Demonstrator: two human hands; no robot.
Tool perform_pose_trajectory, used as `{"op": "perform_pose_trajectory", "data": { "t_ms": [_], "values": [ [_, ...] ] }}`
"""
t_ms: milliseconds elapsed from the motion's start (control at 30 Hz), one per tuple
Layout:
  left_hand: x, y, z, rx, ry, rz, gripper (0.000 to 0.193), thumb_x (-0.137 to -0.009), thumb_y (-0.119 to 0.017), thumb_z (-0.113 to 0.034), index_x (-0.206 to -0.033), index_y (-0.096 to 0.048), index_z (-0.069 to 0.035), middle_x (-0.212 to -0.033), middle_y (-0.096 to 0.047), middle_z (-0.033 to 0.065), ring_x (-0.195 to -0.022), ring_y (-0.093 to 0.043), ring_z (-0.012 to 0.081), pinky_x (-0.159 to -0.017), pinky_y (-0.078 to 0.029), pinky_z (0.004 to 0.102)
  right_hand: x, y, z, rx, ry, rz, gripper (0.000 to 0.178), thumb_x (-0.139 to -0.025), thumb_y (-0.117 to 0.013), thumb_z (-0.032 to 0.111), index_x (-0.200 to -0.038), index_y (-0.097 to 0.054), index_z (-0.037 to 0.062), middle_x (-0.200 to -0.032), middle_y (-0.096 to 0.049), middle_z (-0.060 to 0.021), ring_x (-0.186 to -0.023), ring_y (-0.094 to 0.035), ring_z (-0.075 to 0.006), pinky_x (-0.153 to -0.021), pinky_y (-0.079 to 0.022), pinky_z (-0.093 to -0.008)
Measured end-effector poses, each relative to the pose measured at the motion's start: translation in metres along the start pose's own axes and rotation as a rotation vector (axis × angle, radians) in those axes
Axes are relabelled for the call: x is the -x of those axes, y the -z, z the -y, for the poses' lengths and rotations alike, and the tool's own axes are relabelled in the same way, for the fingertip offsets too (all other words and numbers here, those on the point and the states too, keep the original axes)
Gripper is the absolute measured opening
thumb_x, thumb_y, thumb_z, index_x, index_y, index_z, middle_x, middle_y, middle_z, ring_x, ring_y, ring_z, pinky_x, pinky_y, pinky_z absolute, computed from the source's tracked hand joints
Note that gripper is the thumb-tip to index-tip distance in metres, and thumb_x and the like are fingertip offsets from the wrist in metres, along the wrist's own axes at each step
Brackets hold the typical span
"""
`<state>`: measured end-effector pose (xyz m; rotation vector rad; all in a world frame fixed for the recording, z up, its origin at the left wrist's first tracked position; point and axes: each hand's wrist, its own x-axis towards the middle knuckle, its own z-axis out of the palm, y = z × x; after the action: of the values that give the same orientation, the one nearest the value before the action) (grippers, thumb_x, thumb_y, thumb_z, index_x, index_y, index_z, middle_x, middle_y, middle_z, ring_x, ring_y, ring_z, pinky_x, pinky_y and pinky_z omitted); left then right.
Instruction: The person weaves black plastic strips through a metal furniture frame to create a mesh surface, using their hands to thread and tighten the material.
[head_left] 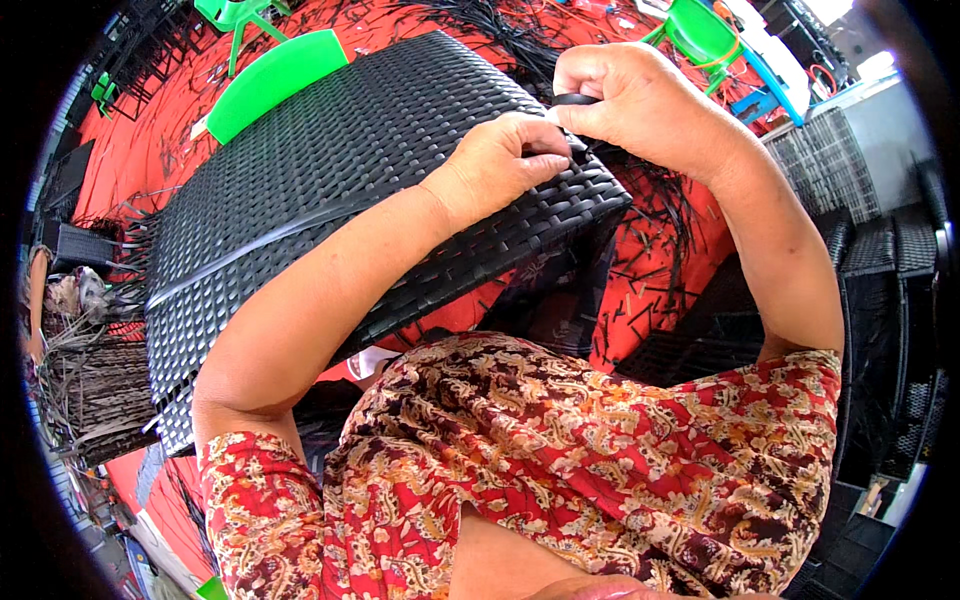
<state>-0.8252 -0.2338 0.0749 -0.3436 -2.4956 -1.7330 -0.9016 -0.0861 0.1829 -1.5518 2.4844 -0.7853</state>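
Note:
A large black woven panel [330, 150] of flat plastic strips lies across in front of me. A long loose strip [270, 235] runs over its left part. At the panel's right end my left hand [505, 165] rests on the weave, thumb and fingers pinched together near the edge; what they grip is hidden. My right hand [625, 95] is just beyond it, closed on a black plastic strip [575, 99] that shows as a short dark band between thumb and fingers. Both hands nearly meet at the panel's corner.
A green plastic chair back [280, 85] stands against the panel's far side. Another green chair [700, 40] is at the far right. Black strip scraps [650, 290] litter the red floor [120, 190]. Dark woven pieces [880, 290] stand at the right; a strip bundle [100, 390] lies left.

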Motion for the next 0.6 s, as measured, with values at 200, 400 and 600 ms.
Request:
{"op": "perform_pose_trajectory", "data": {
  "t_ms": [200, 400, 600],
  "values": [
    [0.058, 0.073, -0.012, -0.013, 0.097, -0.132, 0.012, -0.085, -0.063, -0.011, -0.091, -0.061, -0.002, -0.095, -0.063, 0.0042, -0.085, -0.058, 0.0101, -0.080, -0.046, 0.0245, 0.012, -0.016, -0.015, -0.546, -0.109, -0.091, 0.018, -0.086, -0.065, 0.022, -0.078, -0.063, 0.0054, -0.065, -0.056, 0.0040, -0.059, -0.049, -0.0020, -0.053, -0.038, -0.0168],
    [0.225, 0.193, 0.004, -0.079, 0.412, -0.605, 0.016, -0.088, -0.059, -0.016, -0.094, -0.064, -0.002, -0.093, -0.065, 0.0047, -0.078, -0.059, 0.0098, -0.072, -0.047, 0.0246, 0.025, -0.073, -0.048, -0.645, 0.167, -0.401, 0.020, -0.088, -0.056, 0.015, -0.099, -0.062, 0.0003, -0.090, -0.061, -0.0075, -0.080, -0.057, -0.0180, -0.077, -0.045, -0.0270],
    [0.397, 0.263, -0.034, -0.517, 0.624, -0.915, 0.018, -0.089, -0.058, -0.018, -0.094, -0.065, -0.002, -0.088, -0.065, 0.0017, -0.076, -0.057, 0.0082, -0.072, -0.045, 0.0231, 0.074, -0.065, -0.171, -1.360, 0.172, -0.409, 0.051, -0.084, -0.053, 0.001, -0.132, -0.037, -0.0020, -0.127, -0.046, -0.0235, -0.110, -0.051, -0.0415, -0.064, -0.048, -0.0276]
  ]
}}
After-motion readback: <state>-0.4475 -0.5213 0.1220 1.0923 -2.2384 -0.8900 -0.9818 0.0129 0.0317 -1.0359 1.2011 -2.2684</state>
